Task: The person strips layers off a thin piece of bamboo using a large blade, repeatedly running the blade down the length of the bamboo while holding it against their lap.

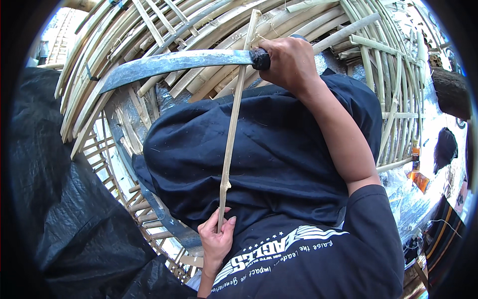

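Observation:
My right hand [291,62] is wrapped round the dark handle of a machete [174,62], whose long grey blade reaches out to the left. Between the fingers of my left hand [217,239] is the lower end of a narrow bamboo strip [231,134]. The strip runs up and away from me across the dark cloth [199,144] over my lap. Near the handle the blade crosses the strip; I cannot tell whether the edge bites into it. A small knot stands out low on the strip.
Beyond my lap lie several split bamboo strips [294,25] in a heap. Bamboo lattice [393,84] stands at the right, near a small bottle [416,154] and a dark log [450,92]. Black sheeting [74,209] covers the left side, beside slatted bamboo [142,207].

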The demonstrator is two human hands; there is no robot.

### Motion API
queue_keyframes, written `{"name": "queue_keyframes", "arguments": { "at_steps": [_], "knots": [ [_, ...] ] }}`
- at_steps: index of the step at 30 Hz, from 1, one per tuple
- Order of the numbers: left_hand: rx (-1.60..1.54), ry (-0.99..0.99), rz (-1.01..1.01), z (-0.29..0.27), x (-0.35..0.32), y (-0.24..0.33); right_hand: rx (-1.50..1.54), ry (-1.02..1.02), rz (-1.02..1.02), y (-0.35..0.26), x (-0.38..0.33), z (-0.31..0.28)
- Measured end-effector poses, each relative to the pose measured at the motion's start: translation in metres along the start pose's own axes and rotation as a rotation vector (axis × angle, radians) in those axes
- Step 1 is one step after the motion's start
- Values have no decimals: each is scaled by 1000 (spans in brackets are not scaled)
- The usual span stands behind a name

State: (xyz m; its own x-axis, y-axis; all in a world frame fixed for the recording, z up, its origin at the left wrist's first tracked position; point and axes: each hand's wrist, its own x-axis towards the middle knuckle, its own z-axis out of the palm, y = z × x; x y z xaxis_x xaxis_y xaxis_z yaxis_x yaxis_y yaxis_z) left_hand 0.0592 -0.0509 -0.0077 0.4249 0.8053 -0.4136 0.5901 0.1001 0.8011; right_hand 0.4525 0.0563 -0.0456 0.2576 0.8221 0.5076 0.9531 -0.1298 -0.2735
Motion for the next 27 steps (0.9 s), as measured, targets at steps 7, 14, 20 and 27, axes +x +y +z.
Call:
{"name": "queue_keyframes", "arguments": {
  "at_steps": [7, 14, 20, 27],
  "knots": [
    [-32, -23, -12, 1, 0, 2, -15, -4, 16, 5, -1, -2],
    [42, -27, 37, -5, -1, 9, -21, 104, -4, 11, 3, 1],
    [43, -26, 19, -7, -3, 11, -15, 106, -20, 15, 4, 3],
    [2, -42, -55, -10, -19, -1, -110, 108, 65, 44, 21, -1]
  ]
}}
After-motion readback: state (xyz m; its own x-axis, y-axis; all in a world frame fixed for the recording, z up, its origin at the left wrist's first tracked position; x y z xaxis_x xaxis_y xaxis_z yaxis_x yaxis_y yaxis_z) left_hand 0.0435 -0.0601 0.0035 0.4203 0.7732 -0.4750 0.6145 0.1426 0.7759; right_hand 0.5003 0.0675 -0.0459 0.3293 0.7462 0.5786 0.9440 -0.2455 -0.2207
